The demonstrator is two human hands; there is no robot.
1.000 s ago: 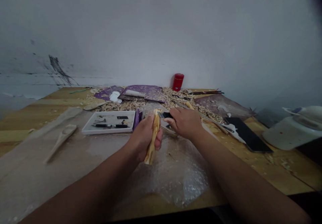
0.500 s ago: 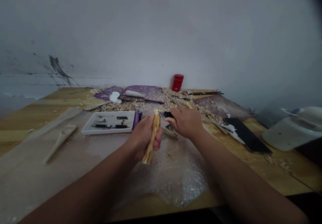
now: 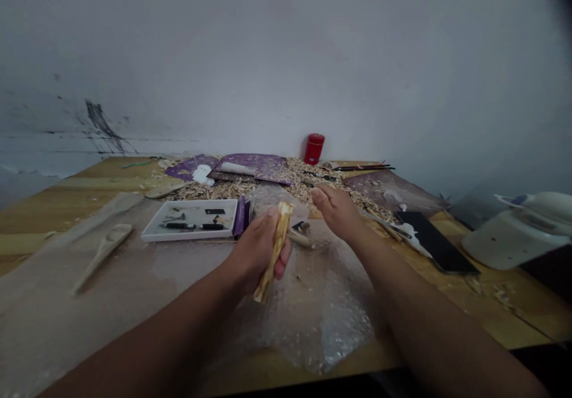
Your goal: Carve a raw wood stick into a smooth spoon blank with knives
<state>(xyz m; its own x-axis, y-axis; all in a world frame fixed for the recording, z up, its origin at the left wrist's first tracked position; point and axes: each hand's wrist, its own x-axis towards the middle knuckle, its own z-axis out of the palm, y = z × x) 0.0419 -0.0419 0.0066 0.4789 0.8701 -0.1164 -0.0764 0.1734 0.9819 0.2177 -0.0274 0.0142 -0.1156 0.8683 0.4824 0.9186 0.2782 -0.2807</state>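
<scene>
My left hand (image 3: 261,243) is wrapped round a pale wooden stick (image 3: 276,249) with brown streaks. The stick tilts, its top end leaning away to the right. My right hand (image 3: 333,206) is closed and held apart from the stick, a little to its right and beyond its top end. The black-handled knife that was in this hand is hidden from view now. A short wooden piece (image 3: 301,240) lies on the bubble wrap (image 3: 328,314) just behind the left hand's fingers.
To the left are a wooden spoon (image 3: 105,252) and a white tray (image 3: 154,231) of tools. Wood shavings (image 3: 214,190), purple sheets (image 3: 272,164) and a red canister (image 3: 314,148) line the back by the wall. A black phone-like slab (image 3: 440,252) and a white pot (image 3: 500,243) stand right.
My right hand has moved right, away from the stick's top end, and the knife no longer shows. The stick has tipped slightly right and lower in my left hand.
</scene>
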